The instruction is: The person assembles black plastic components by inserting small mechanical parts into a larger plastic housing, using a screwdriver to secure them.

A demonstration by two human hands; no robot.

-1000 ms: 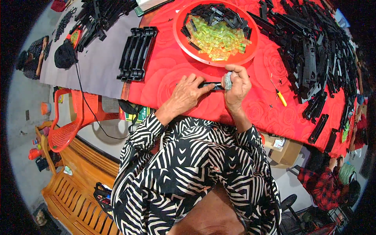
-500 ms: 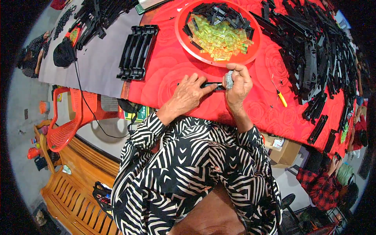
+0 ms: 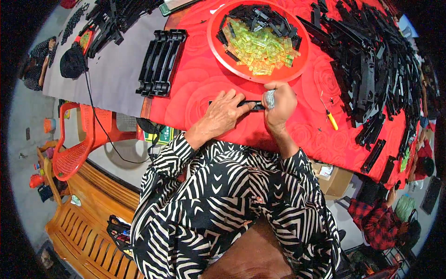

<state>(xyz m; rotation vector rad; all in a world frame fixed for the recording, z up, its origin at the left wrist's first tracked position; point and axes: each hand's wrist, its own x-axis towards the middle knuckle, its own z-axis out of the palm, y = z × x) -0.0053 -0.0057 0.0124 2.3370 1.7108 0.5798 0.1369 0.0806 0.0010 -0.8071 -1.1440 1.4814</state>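
Observation:
My left hand (image 3: 222,115) presses a slim black plastic piece (image 3: 253,105) against the red cloth, its fingers closed on the near part of it. Much of that piece is hidden under the hand. At its right end, my right hand (image 3: 283,106) is wrapped round a silver, foil-like handle (image 3: 270,98). Whatever tip the handle has meets the black piece, but it is too small to make out. Just beyond both hands stands a round red tray (image 3: 216,53) with yellow-green and orange clear pieces (image 3: 262,46) and small black parts (image 3: 246,13).
A yellow-handled screwdriver (image 3: 331,121) lies right of my right hand. Long black plastic strips (image 3: 367,69) are heaped at the right. To the left are a black slotted rack (image 3: 161,63) and another black heap (image 3: 116,21). A red plastic chair (image 3: 69,160) stands beside the table.
My right hand has rolled over and its raised fingers have folded down round the silver handle. My left hand stays on the black piece. The whole view has shifted slightly.

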